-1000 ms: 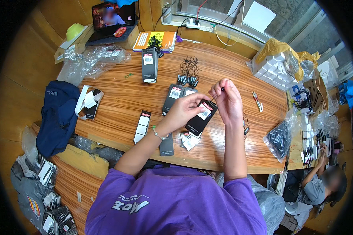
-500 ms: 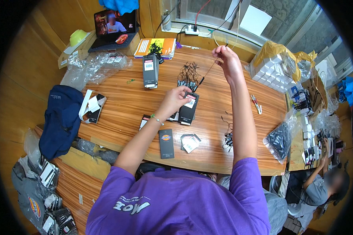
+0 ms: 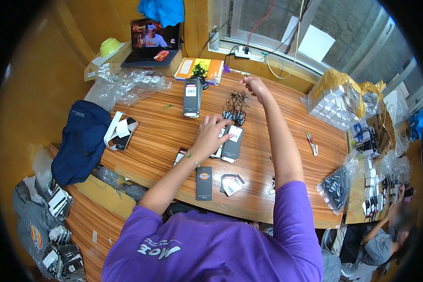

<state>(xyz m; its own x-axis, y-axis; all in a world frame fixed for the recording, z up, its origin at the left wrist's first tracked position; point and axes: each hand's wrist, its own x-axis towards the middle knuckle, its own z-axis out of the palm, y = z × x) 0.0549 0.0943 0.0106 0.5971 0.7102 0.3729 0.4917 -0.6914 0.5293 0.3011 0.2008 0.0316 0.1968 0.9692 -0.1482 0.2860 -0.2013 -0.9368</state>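
My left hand rests on black hang tags with white stickers, its thumb and fingertips closed at the top edge of one. Further back, my right hand pinches a thin black string whose end barely shows at the fingertips; the rest of it is hard to see. Between the hands lies a bundle of black strings with small dark ends. Closer to me are a single black hang tag with a logo and several small white labels. Part of another tag shows beside my left wrist.
A stack of strung tags stands left of the strings. Cutters and a plastic bag of black pieces lie right. At the back are a laptop, notebooks and white boxes. Another person sits far right.
My right hand has come down and left, nearer the string bundle; the string no longer stretches visibly to the tag. My left hand stays at the tags. The whole view has shifted slightly.
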